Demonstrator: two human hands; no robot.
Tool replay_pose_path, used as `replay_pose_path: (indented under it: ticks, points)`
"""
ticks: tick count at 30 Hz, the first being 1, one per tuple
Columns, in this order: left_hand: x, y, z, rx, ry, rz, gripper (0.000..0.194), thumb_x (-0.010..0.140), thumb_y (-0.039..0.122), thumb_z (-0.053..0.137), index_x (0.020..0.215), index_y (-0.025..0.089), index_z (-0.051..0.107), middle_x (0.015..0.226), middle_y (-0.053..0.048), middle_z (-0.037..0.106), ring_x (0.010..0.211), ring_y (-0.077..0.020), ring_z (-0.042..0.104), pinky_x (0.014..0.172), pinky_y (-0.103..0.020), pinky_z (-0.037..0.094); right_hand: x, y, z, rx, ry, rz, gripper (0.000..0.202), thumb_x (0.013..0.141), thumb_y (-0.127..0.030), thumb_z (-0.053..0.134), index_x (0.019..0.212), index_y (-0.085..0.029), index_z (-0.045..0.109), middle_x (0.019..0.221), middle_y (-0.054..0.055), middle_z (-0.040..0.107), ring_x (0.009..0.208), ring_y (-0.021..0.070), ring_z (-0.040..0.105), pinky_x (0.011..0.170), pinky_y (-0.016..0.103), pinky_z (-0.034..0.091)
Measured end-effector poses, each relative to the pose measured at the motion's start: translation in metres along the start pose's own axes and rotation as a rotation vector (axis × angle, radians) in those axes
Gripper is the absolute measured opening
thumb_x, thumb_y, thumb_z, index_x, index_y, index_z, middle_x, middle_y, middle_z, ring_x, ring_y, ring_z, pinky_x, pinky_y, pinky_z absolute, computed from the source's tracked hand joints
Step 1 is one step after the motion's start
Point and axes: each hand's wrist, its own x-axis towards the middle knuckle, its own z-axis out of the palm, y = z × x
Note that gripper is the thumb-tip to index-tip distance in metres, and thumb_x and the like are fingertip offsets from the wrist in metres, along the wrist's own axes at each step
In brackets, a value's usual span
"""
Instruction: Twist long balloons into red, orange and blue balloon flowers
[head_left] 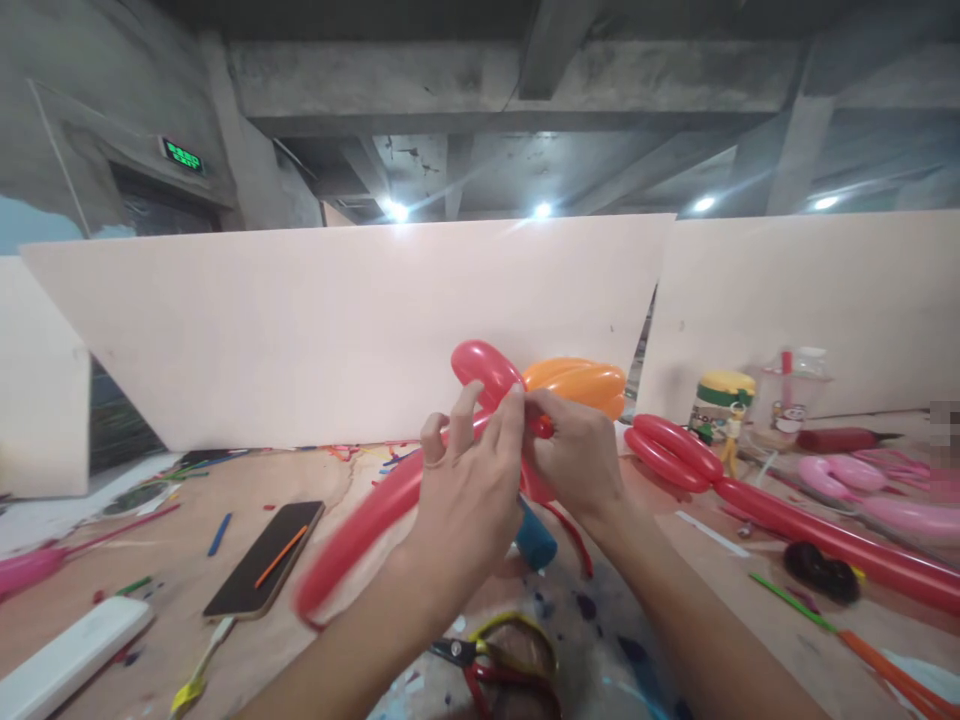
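Both hands meet near the middle of the view, above the table. A long red balloon (375, 515) runs through my left hand (476, 480), with a rounded bend (484, 368) showing above the fingers. My left thumb and index finger pinch it. Fingers of my right hand (574, 455) are curled and closed on the red balloon at the same spot; a small red knob pokes out there. Behind the right hand sits a bundle of orange balloon loops (581, 382); whether it is joined to the red one I cannot tell. A blue cylinder (536, 537) shows below the hands.
Scissors (517, 655) lie in front of me. A phone (266, 560) with an orange strip, and a white bar (75, 655), lie left. Right are a twisted red balloon (825, 535), pink balloons (885, 495) and a yellow-lidded jar (721, 405). A pale board (337, 330) stands behind.
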Motion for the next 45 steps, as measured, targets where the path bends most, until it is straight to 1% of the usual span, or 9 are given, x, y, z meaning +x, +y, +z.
replay_pose_path:
  ticks: [3, 6, 11, 15, 19, 28, 33, 40, 45]
  points:
    - [0.001, -0.005, 0.005, 0.035, 0.031, 0.021, 0.07, 0.073, -0.003, 0.04, 0.14, 0.016, 0.031, 0.109, -0.009, 0.067, 0.139, -0.0286, 0.009, 0.103, -0.054, 0.016, 0.001, -0.001, -0.002, -0.044, -0.044, 0.02, 0.015, 0.083, -0.026, 0.052, 0.074, -0.021, 0.063, 0.064, -0.002, 0.066, 0.06, 0.0136, 0.061, 0.054, 0.022, 0.033]
    - [0.007, -0.01, 0.014, 0.032, 0.054, -0.016, 0.064, 0.077, 0.0, 0.042, 0.137, 0.019, 0.037, 0.1, -0.007, 0.07, 0.14, -0.0266, 0.01, 0.104, -0.054, 0.013, 0.001, 0.001, 0.004, -0.085, -0.055, 0.026, 0.016, 0.085, -0.025, 0.05, 0.076, -0.022, 0.063, 0.066, -0.002, 0.066, 0.061, 0.0138, 0.062, 0.054, 0.023, 0.032]
    - [0.015, -0.022, 0.02, -0.005, 0.084, -0.074, 0.035, 0.087, 0.015, 0.044, 0.116, 0.027, 0.058, 0.077, -0.006, 0.072, 0.13, -0.0271, 0.035, 0.097, -0.052, 0.021, -0.003, 0.005, 0.016, -0.122, -0.118, -0.022, 0.016, 0.085, -0.023, 0.048, 0.076, -0.021, 0.061, 0.067, -0.001, 0.066, 0.063, 0.0145, 0.061, 0.054, 0.024, 0.029]
    - [0.017, -0.03, 0.018, -0.011, 0.166, -0.129, 0.024, 0.087, 0.022, 0.048, 0.099, 0.031, 0.067, 0.079, -0.008, 0.07, 0.119, -0.0273, 0.047, 0.087, -0.048, 0.027, -0.005, -0.002, 0.017, -0.127, -0.158, -0.04, 0.017, 0.086, -0.024, 0.048, 0.075, -0.021, 0.06, 0.066, -0.002, 0.065, 0.061, 0.0131, 0.06, 0.053, 0.024, 0.027]
    - [0.017, -0.033, 0.016, -0.009, 0.247, -0.123, 0.021, 0.086, 0.024, 0.051, 0.094, 0.032, 0.069, 0.076, -0.008, 0.069, 0.118, -0.0269, 0.047, 0.085, -0.047, 0.027, -0.004, -0.007, 0.015, -0.122, -0.14, -0.034, 0.018, 0.086, -0.024, 0.048, 0.071, -0.02, 0.057, 0.064, -0.002, 0.064, 0.06, 0.0132, 0.059, 0.053, 0.024, 0.026]
    - [0.015, -0.033, 0.01, -0.057, 0.153, -0.064, 0.025, 0.082, 0.022, 0.056, 0.102, 0.032, 0.066, 0.075, -0.005, 0.07, 0.119, -0.0282, 0.044, 0.085, -0.046, 0.026, -0.003, -0.008, 0.01, -0.121, -0.141, -0.005, 0.017, 0.087, -0.025, 0.047, 0.071, -0.021, 0.054, 0.063, -0.003, 0.062, 0.059, 0.0132, 0.058, 0.052, 0.025, 0.025]
    - [0.016, -0.035, 0.008, -0.054, 0.22, -0.089, 0.019, 0.083, 0.021, 0.054, 0.09, 0.032, 0.069, 0.066, -0.003, 0.067, 0.111, -0.0271, 0.05, 0.084, -0.045, 0.026, -0.005, -0.011, 0.008, -0.117, -0.182, -0.022, 0.018, 0.088, -0.025, 0.045, 0.075, -0.02, 0.057, 0.067, -0.002, 0.064, 0.062, 0.0138, 0.06, 0.053, 0.024, 0.026]
    - [0.015, -0.039, 0.011, -0.068, 0.257, -0.111, 0.016, 0.081, 0.024, 0.058, 0.085, 0.032, 0.071, 0.07, -0.002, 0.069, 0.103, -0.0256, 0.053, 0.083, -0.043, 0.026, -0.006, -0.013, 0.008, -0.121, -0.159, -0.049, 0.019, 0.086, -0.025, 0.048, 0.077, -0.02, 0.063, 0.069, 0.0, 0.068, 0.064, 0.0143, 0.062, 0.054, 0.024, 0.029]
    - [0.014, -0.034, 0.017, -0.07, 0.295, -0.114, 0.017, 0.082, 0.025, 0.054, 0.086, 0.031, 0.069, 0.073, -0.002, 0.07, 0.095, -0.0245, 0.057, 0.081, -0.042, 0.029, -0.004, -0.009, 0.008, -0.126, -0.12, -0.036, 0.019, 0.084, -0.026, 0.051, 0.073, -0.021, 0.065, 0.066, -0.001, 0.068, 0.062, 0.0143, 0.062, 0.055, 0.024, 0.031]
